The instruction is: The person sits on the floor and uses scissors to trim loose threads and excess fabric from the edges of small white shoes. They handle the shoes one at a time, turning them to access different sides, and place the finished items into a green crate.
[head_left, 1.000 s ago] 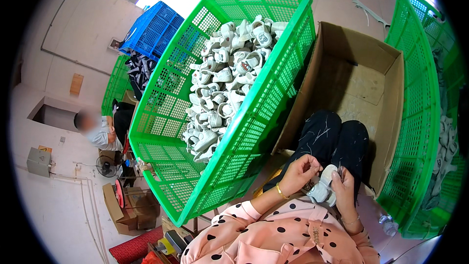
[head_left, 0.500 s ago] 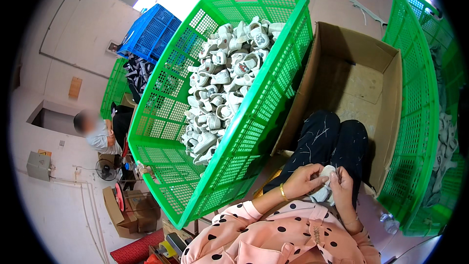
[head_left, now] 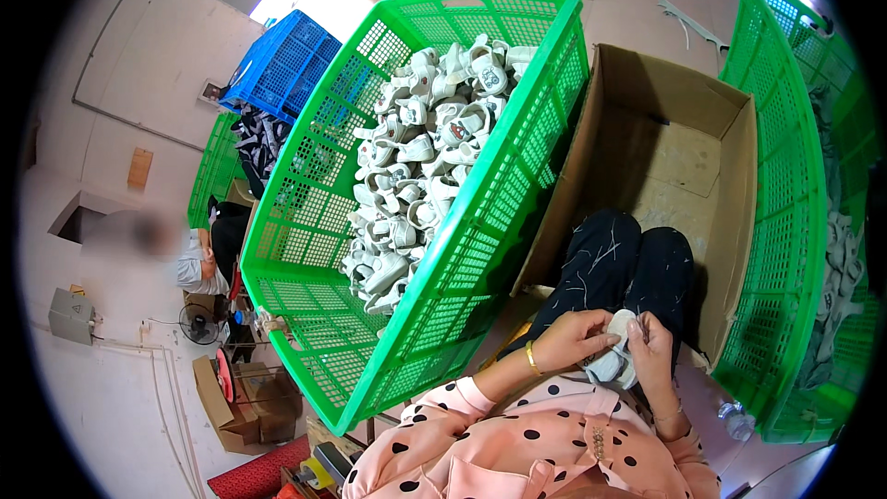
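Above my lap, my left hand (head_left: 571, 342) grips a small white shoe (head_left: 607, 367) with thumb and fingers at its upper edge. Closed against the shoe's other side is my right hand (head_left: 652, 351). A thin dark thing shows by its fingertips, too small to name. Both palms hide much of the shoe. Loose pale threads lie on my dark trousers (head_left: 596, 259). To the left, a big green crate (head_left: 499, 194) holds a heap of similar small white shoes (head_left: 416, 148), some with printed patches.
An open cardboard box (head_left: 679, 166) stands around my knees. Close on the right is another green crate (head_left: 785, 185) with pale pieces inside. A blue crate (head_left: 282, 65) stands at the back left, near a seated person (head_left: 199, 263). A fan (head_left: 198, 322) and cartons (head_left: 249, 402) are lower left.
My right hand has shifted slightly at the shoe's edge, and a bit more of the shoe shows between my hands. The seated person at the left has leaned their head.
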The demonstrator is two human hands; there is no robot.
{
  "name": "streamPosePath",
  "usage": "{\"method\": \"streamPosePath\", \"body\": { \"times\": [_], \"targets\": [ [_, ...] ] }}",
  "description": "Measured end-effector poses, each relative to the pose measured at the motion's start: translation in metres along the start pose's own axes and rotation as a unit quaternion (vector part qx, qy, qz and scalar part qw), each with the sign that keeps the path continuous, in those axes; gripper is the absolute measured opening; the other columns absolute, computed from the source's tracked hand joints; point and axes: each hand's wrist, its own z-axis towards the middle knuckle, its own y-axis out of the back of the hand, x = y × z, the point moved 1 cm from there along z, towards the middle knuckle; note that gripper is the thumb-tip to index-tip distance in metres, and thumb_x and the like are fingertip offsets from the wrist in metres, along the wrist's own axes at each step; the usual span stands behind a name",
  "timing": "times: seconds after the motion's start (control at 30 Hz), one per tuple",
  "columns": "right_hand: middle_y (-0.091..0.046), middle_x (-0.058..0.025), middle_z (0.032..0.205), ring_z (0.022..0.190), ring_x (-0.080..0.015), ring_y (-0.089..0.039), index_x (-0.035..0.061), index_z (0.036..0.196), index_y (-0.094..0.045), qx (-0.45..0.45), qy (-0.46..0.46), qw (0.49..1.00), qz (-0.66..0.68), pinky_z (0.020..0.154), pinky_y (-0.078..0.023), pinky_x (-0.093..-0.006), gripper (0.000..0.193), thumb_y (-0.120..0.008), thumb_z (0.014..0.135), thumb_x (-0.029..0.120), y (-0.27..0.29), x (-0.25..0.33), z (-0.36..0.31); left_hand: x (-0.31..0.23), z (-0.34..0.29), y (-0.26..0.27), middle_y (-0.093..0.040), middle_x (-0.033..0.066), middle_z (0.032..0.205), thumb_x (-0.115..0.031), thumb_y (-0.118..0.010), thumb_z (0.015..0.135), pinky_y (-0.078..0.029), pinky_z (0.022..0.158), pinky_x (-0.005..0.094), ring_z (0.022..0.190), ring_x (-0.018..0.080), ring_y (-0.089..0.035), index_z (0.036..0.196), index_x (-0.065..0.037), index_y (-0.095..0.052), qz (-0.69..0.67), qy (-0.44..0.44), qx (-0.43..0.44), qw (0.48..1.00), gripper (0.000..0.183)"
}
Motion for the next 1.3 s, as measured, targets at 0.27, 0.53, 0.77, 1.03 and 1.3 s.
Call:
{"method": "streamPosePath", "body": {
  "times": [0.27,0.53,0.77,1.03,1.3],
  "targets": [
    [-0.054,-0.0023,0.066,0.057,-0.0103,-0.049,0.0012,0.087,-0.059,-0.055,0.14,0.989,0.008,0.053,-0.04,-0.0279,0.023,-0.053,0.099,0.019,-0.004,0.056,0.09,-0.074,0.025,0.064,-0.046,-0.006,0.06,-0.018,-0.066,0.092,-0.035,0.048,0.0235,0.057,0.0022,-0.039,0.07,-0.005,-0.054,-0.005,0.037,-0.128,0.991,0.028],
    [-0.064,-0.0062,0.075,0.065,-0.0094,-0.058,-0.0009,0.095,-0.061,0.032,0.054,0.993,-0.096,0.06,-0.047,-0.0253,0.026,-0.072,0.085,0.021,0.022,0.057,0.019,-0.046,-0.002,0.008,-0.063,-0.0007,0.076,-0.011,-0.062,0.095,-0.047,0.057,0.0179,0.064,0.0031,-0.057,0.099,0.003,-0.066,-0.157,0.064,-0.087,0.982,0.015],
    [-0.058,0.0002,0.072,0.063,-0.0059,-0.049,0.0015,0.094,-0.065,-0.061,0.123,0.959,-0.248,0.058,-0.043,-0.0227,0.014,-0.057,0.094,0.013,0.026,0.075,0.035,-0.053,-0.002,0.016,-0.063,0.0,0.074,-0.011,-0.062,0.095,-0.048,0.057,0.0186,0.064,0.0032,-0.058,0.096,0.003,-0.065,-0.185,0.056,-0.098,0.976,0.015],
    [-0.057,-0.0063,0.066,0.06,-0.0095,-0.05,-0.0014,0.095,-0.064,-0.037,0.115,0.98,-0.156,0.057,-0.045,-0.0262,0.024,-0.069,0.089,0.022,0.016,0.078,0.02,-0.058,-0.003,0.022,-0.065,0.003,0.086,-0.01,-0.056,0.098,-0.056,0.069,0.0205,0.074,0.0064,-0.062,0.105,0.005,-0.064,-0.126,0.016,-0.083,0.988,0.019],
    [-0.048,0.0016,0.062,0.057,-0.0047,-0.04,-0.0005,0.084,-0.061,0.051,0.017,0.997,-0.046,0.05,-0.036,-0.0246,0.027,-0.064,0.092,0.025,0.016,0.084,0.03,-0.07,0.005,0.02,-0.066,0.0033,0.082,-0.013,-0.057,0.097,-0.051,0.072,0.0212,0.072,0.0076,-0.062,0.094,0.002,-0.064,-0.213,0.028,-0.042,0.976,0.017]
  ]
}}
